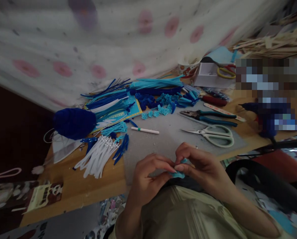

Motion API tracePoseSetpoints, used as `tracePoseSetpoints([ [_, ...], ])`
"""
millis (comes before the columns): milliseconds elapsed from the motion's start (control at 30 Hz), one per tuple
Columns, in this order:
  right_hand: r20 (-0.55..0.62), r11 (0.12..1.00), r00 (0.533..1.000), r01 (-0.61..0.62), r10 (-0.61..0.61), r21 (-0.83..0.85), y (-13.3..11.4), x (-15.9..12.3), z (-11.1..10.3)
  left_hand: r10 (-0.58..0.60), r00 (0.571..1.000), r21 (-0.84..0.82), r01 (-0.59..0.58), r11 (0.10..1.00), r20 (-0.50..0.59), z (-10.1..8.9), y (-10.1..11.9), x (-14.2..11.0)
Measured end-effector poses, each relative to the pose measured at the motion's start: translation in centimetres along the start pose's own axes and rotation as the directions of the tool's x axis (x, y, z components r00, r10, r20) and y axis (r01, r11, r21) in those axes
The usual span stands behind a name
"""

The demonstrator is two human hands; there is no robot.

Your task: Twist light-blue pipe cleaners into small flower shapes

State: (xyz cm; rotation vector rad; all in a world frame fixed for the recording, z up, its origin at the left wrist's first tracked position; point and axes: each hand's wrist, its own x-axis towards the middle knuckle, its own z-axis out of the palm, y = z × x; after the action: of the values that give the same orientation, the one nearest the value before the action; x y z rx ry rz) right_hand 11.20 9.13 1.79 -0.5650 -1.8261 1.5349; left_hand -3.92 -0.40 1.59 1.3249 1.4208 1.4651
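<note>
My left hand (148,177) and my right hand (200,166) meet above the near edge of a grey mat (163,139), fingertips pinched together on a small light-blue pipe cleaner piece (178,173). Both hands are closed on it. Most of the piece is hidden by my fingers. Further back lie bundles of blue pipe cleaners (138,91) and small curled light-blue pieces (158,111).
A wooden table (74,189) carries white pipe cleaners (96,157), a dark blue fuzzy ball (74,122), a white pen (145,130), pale green scissors (213,134), pliers (208,116), a white box (209,76) and a cup (187,68). A curtain (113,39) hangs behind.
</note>
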Motion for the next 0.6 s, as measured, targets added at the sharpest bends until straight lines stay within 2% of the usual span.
tracePoseSetpoints([
  [100, 0.012, 1.000, 1.000, -0.003, 0.003, 0.024, 0.3, -0.1, -0.1, -0.082, 0.994, -0.118, 0.073, 0.990, -0.071, 0.6, -0.5, -0.2],
  [167, 0.048, 0.999, 0.998, -0.029, 0.028, 0.018, 0.3, -0.1, -0.2, -0.110, 0.993, -0.146, 0.102, 0.984, -0.053, 0.7, -0.8, -0.2],
  [433, 0.076, 0.991, 0.992, -0.089, 0.096, -0.095, -1.1, -0.7, -0.9, 0.002, 0.997, -0.071, 0.003, 0.997, 0.074, 0.1, -1.6, 0.3],
  [533, 0.076, 0.984, 0.990, -0.104, 0.116, -0.144, -1.3, -0.9, -1.0, 0.045, 0.995, -0.090, -0.037, 0.995, 0.093, -0.1, -1.5, 0.4],
  [600, 0.117, 0.975, 0.983, -0.115, 0.138, -0.188, -1.5, -0.9, -1.1, 0.036, 0.994, -0.115, -0.023, 0.993, 0.107, -0.4, -1.4, 0.5],
])
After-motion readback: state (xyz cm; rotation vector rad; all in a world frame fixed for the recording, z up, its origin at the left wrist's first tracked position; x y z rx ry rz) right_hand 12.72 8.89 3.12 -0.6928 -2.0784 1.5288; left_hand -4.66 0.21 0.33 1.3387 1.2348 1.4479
